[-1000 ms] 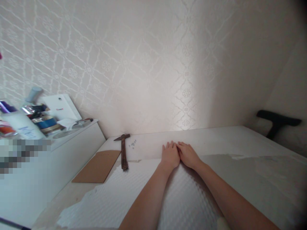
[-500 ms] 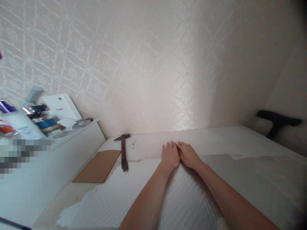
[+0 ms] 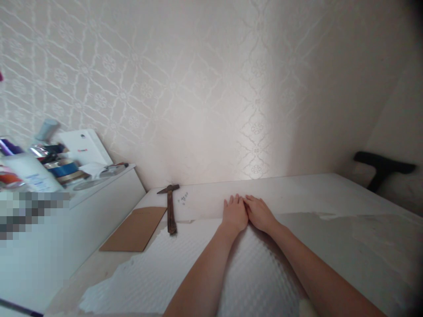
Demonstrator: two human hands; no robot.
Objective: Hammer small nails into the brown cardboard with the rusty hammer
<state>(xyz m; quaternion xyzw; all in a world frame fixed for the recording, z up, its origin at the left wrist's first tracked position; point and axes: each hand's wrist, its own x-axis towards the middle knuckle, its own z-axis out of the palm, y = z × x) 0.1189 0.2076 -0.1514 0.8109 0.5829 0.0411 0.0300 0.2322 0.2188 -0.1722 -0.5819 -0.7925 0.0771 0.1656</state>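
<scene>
My left hand [image 3: 235,215] lies palm down on the white tabletop [image 3: 201,200], fingers stretched toward the wall. Right against it rests my right hand [image 3: 260,213], also palm down and open, the two touching at the thumbs. Neither hand holds anything that shows. A white textured sheet [image 3: 155,264] spreads under my forearms. To the left of my hands lies a hammer [image 3: 170,211] with a dark metal head and a worn wooden handle. Small metal pieces [image 3: 183,198], perhaps nails, are scattered beside its head. A brown cardboard piece [image 3: 134,230] lies left of the handle.
At the left, a white cabinet [image 3: 109,198] carries bottles, a roll of blue tape [image 3: 62,168] and a white box [image 3: 86,147]. Patterned wallpaper [image 3: 205,97] rises behind the table. A black T-shaped object [image 3: 383,165] stands past the table's right edge.
</scene>
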